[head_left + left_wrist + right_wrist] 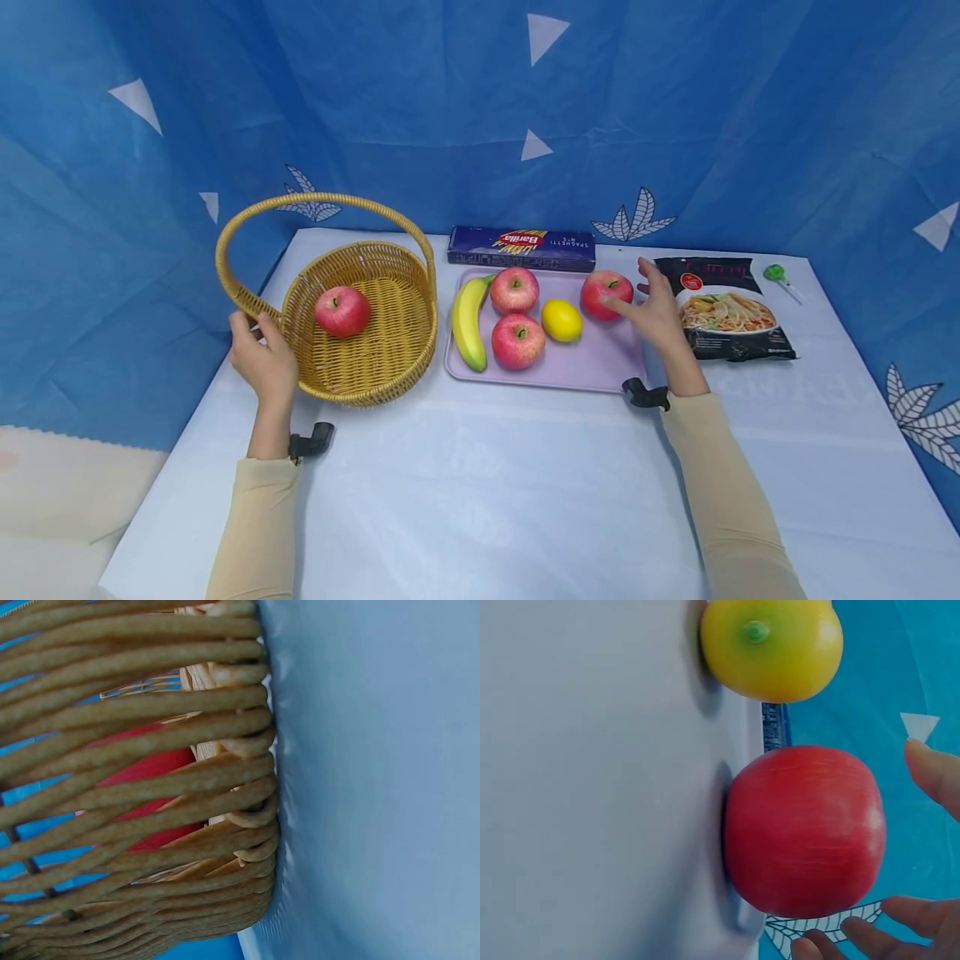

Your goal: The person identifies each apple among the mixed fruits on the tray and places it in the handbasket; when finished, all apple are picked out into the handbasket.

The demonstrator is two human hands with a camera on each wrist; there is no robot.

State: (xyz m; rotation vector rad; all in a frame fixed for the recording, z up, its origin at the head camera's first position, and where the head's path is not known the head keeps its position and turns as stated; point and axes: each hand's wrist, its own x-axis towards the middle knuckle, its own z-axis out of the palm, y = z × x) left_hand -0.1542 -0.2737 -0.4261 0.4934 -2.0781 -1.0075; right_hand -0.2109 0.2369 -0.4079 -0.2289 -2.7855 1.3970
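My left hand point(264, 358) grips the wicker basket point(390, 387) at the left foot of its tall handle point(318, 197). One red apple point(342, 311) lies inside the basket; the left wrist view shows the weave point(135, 787) up close, with red behind it. My right hand point(660, 317) is spread beside the rightmost apple point(606, 293) on the lilac tray point(585, 367), its thumb overlapping the fruit in the head view. From the right wrist, that apple point(805, 831) stands between thumb and fingers with a gap around it. A yellow lemon point(772, 649) sits close by.
Also on the tray are a banana point(468, 323), an upper apple point(514, 290) and a lower apple point(518, 341). Behind it lies a blue spaghetti box point(521, 248). Right of my right hand are a black noodle packet point(726, 310) and a green lollipop point(776, 273).
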